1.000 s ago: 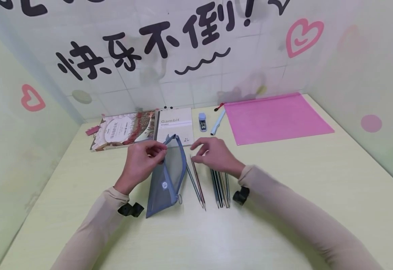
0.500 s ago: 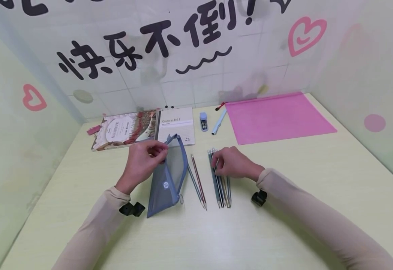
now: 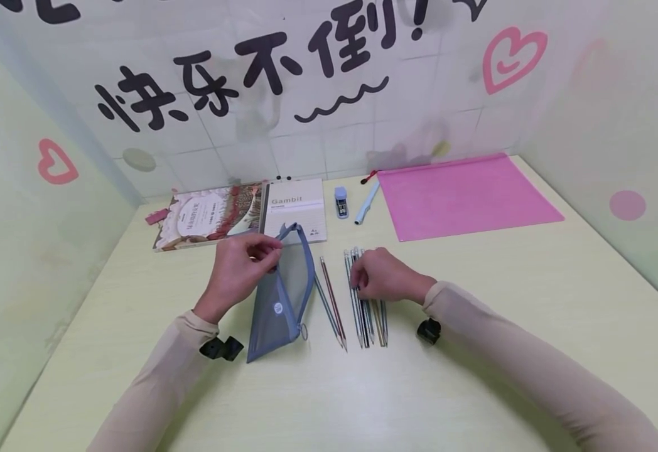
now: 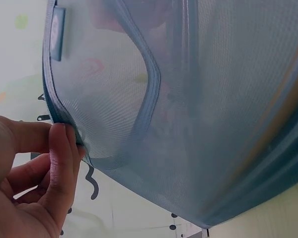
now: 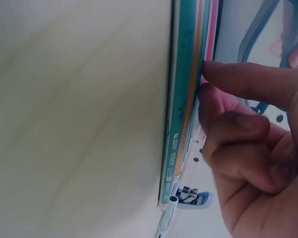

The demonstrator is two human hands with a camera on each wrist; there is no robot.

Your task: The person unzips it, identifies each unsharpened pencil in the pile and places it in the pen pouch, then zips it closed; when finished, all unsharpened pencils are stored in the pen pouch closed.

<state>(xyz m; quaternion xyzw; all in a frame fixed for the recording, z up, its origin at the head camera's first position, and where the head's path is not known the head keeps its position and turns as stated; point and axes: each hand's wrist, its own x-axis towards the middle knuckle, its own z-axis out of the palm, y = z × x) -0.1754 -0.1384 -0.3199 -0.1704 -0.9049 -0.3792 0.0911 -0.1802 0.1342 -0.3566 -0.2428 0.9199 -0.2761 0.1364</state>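
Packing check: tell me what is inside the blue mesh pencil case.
Through the mesh of the blue mesh pencil case no pencils show; it looks empty. The left hand pinches its open top edge. The pencils lie on the table under the right hand.

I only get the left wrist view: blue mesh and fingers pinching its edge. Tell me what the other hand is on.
Observer: The right hand has its fingertips on a bundle of pencils lying on the table.
Operator: Report anything between that bundle and the mesh.
Observer: Two loose pencils lie side by side, apart from both the bundle and the mesh pouch.
Operator: Give me what sits behind the pouch.
Observer: A Gambit notebook lies flat just behind its raised end, with a pink folder farther right.
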